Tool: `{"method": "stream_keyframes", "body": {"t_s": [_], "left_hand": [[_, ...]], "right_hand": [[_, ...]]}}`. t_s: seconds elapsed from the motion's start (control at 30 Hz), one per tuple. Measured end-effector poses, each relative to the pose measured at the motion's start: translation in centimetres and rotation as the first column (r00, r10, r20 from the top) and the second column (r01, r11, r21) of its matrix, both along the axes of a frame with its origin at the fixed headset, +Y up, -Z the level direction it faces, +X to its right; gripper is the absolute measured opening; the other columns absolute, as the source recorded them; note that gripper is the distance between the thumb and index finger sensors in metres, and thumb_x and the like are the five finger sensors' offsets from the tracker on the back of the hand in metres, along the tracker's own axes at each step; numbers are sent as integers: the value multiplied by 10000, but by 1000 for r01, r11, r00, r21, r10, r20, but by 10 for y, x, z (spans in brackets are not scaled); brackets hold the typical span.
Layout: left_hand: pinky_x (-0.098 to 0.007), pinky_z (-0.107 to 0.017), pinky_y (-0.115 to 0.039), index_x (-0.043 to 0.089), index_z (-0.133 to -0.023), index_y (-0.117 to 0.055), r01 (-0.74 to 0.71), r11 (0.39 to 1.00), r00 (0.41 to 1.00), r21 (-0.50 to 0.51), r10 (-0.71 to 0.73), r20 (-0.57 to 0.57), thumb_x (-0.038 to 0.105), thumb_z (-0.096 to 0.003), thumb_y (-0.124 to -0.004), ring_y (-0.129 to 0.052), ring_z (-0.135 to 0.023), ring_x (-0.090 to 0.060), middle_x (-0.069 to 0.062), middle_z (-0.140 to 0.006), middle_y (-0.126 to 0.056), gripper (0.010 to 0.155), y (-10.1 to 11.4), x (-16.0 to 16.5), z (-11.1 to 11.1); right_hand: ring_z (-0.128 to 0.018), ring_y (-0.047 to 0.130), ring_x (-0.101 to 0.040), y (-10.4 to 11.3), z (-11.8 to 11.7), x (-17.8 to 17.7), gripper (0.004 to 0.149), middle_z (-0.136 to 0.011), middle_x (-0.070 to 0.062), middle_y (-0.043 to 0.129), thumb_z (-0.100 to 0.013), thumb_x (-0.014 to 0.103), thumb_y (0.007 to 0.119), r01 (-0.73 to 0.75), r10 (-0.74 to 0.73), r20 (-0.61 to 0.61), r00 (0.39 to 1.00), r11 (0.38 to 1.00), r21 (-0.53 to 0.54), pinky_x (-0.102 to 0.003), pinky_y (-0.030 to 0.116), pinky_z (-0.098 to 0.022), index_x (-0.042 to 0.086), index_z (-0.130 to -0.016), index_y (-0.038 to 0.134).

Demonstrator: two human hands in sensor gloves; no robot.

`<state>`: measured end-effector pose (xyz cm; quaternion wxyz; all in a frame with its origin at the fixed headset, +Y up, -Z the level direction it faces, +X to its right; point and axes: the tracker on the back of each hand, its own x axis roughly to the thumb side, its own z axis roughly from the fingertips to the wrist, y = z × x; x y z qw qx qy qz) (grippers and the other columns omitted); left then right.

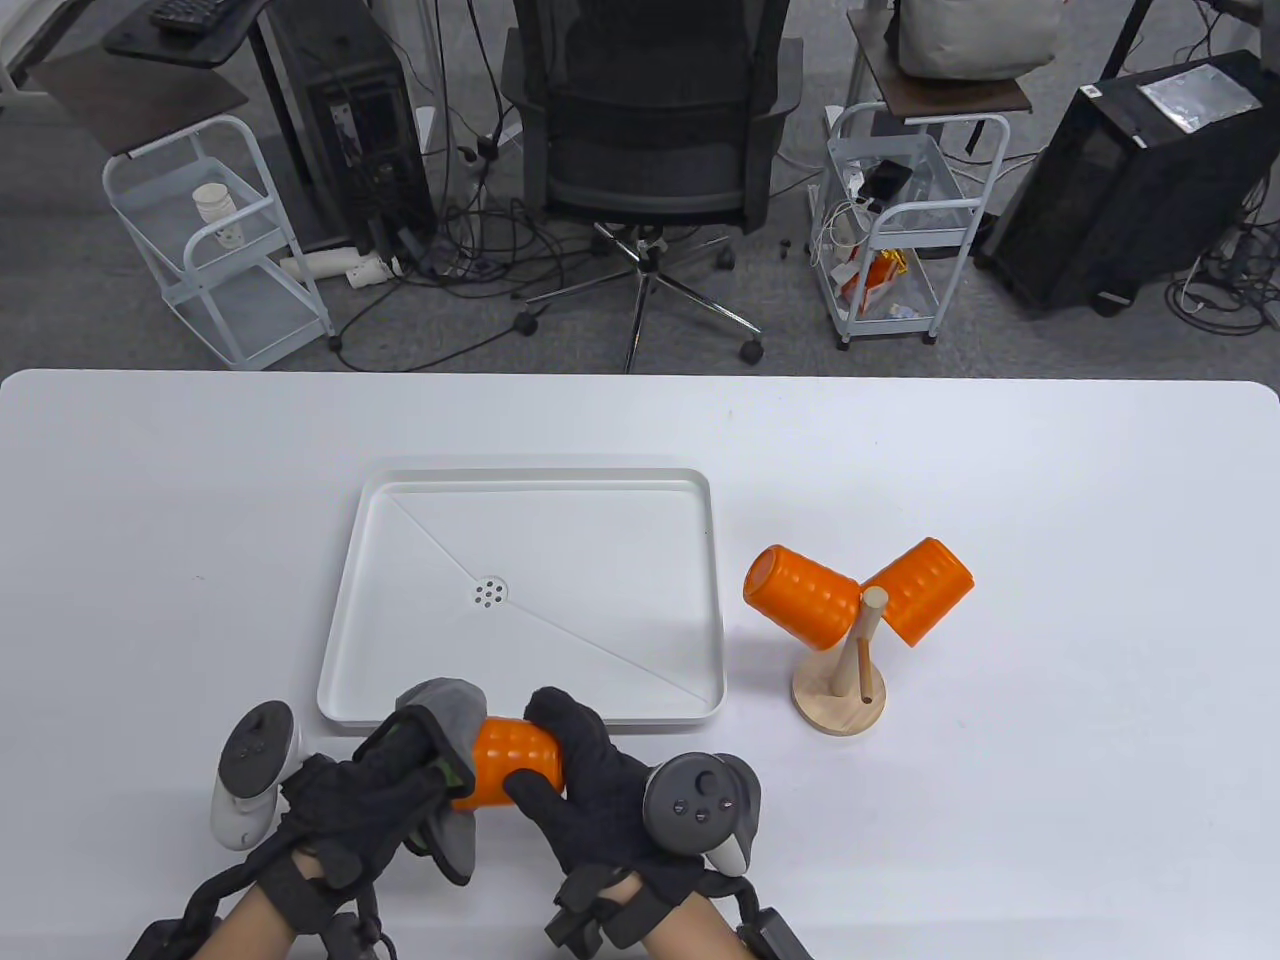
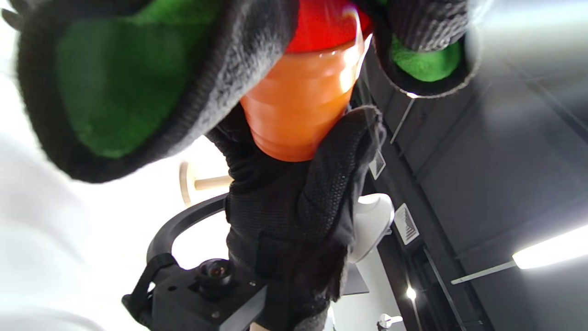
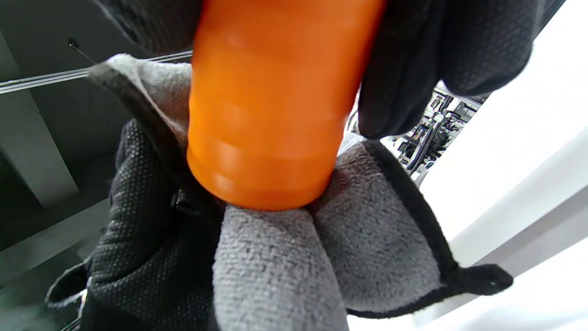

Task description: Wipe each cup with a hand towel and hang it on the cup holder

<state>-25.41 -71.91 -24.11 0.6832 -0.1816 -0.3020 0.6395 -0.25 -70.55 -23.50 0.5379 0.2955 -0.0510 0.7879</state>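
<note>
Near the front edge of the white desk (image 1: 1050, 480), a little left of its middle, both gloved hands are busy with one orange cup (image 1: 512, 762) held lying on its side just above the surface. The right hand (image 1: 585, 790) curls its fingers and thumb around the cup's right end, a firm wrap. The left hand (image 1: 365, 800) grips a grey hand towel (image 1: 450, 715) and has it bunched against the cup's other end; from the right wrist view the cloth folds up around the cup's rim, with the left hand's dotted glove behind it. A loose flap of towel hangs down beside the left hand (its edge is trimmed in black). Just beyond the hands sits a shallow white tray (image 1: 345, 620) with a small drain in its floor, its near rim close to the cup. To the right of the tray, set a little apart from it, stands the wooden cup holder (image 1: 845, 690) on its round base, and two more orange cups already hang on its pegs: one (image 1: 802, 597) pointing left toward the tray, the other (image 1: 925, 588) angled off to the right and toward the back edge.
</note>
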Motion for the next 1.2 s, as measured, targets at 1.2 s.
{"method": "stream_keyframes", "body": {"t_s": [1.2], "left_hand": [[-671, -679, -606, 536, -1007, -269, 312, 877, 944, 367, -330, -13, 500, -473, -834, -698, -906, -470, 52, -1145, -102, 777, 4, 22, 13]], "right_hand": [[-224, 1046, -279, -22, -9, 3, 780, -744, -333, 847, -496, 588, 604, 92, -104, -12, 994, 921, -378, -519, 907, -273, -35, -961, 536]]}}
